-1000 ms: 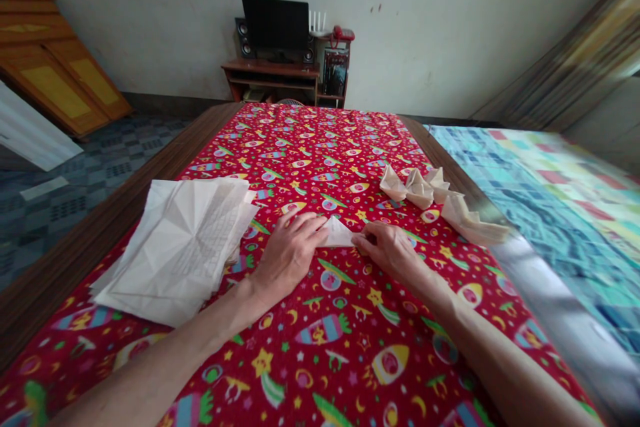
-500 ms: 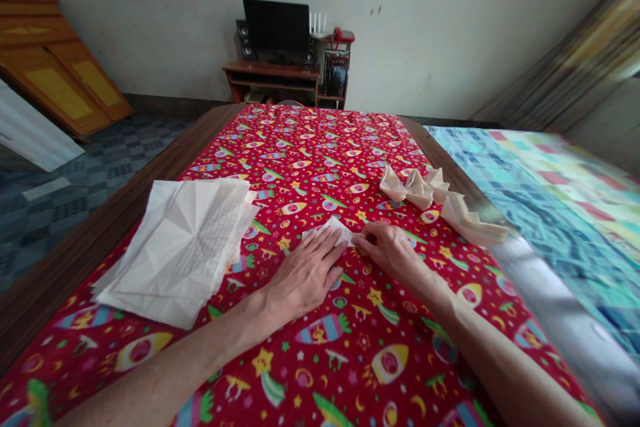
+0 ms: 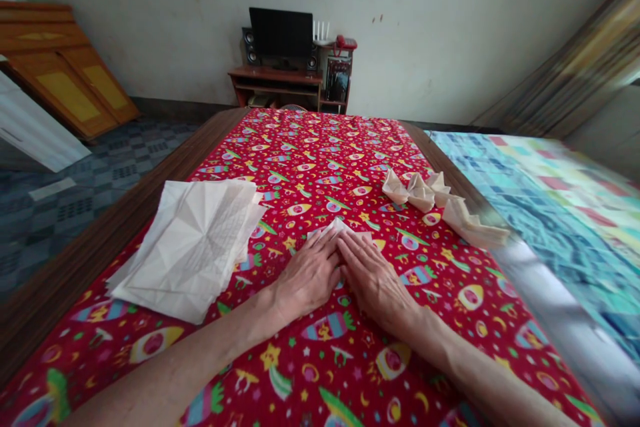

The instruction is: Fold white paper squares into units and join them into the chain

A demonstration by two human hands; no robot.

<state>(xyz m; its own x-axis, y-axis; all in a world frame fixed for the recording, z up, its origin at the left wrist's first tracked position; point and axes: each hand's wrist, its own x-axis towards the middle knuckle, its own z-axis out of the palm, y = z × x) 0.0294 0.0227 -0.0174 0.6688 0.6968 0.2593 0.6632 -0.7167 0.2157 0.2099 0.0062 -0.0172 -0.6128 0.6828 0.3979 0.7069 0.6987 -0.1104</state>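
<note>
A small folded piece of white paper [image 3: 338, 223] lies flat on the red patterned tablecloth [image 3: 320, 167], mostly covered by my fingers. My left hand [image 3: 313, 270] rests on its left part with the fingers stretched out. Over its right part lies my right hand [image 3: 370, 270], palm down and fingers extended. The fingertips of both hands almost meet near the paper's top point. To the left is a stack of creased white paper sheets [image 3: 190, 247]. Several folded paper shapes [image 3: 421, 192] stand in a group at the right, with nested folded papers [image 3: 473, 223] beside them.
Brown wooden table edges [image 3: 165, 197] show at both sides of the cloth. Beyond the table stands a desk [image 3: 277, 80] with a monitor [image 3: 281, 33], speakers and a red telephone [image 3: 346, 43]. A bed with a blue patterned cover [image 3: 520, 193] is at the right, a wooden cabinet [image 3: 75, 73] at the left.
My right hand has gone from curled fingers at the paper's right corner to lying flat over its right part. My left hand stays on the paper. The view has shifted slightly.
</note>
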